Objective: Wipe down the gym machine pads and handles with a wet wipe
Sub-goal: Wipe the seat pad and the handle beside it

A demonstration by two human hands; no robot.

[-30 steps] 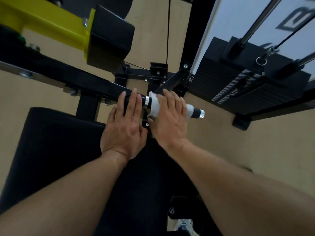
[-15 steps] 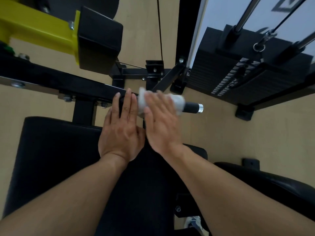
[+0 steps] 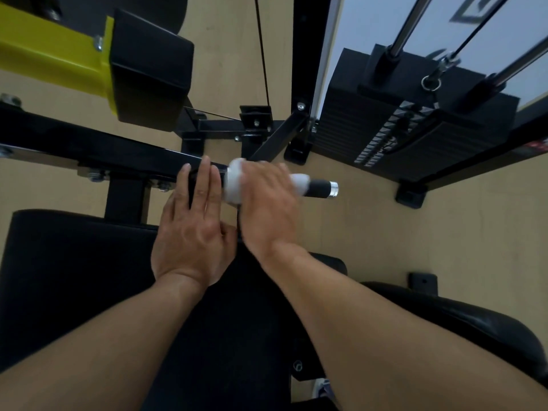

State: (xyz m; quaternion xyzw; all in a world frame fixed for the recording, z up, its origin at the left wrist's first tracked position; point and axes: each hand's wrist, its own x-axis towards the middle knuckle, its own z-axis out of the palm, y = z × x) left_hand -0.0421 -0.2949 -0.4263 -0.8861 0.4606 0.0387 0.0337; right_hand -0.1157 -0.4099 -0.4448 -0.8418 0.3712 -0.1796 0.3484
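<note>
A person's right hand curls over a white wipe wrapped round the machine's handle, while the left hand rests with straight fingers on the black bar beside it. The wipe could bunch or slide off the handle's free chrome end if the grip loosens. Bare floor lies beyond that end; the weight stack stands well apart.
</note>
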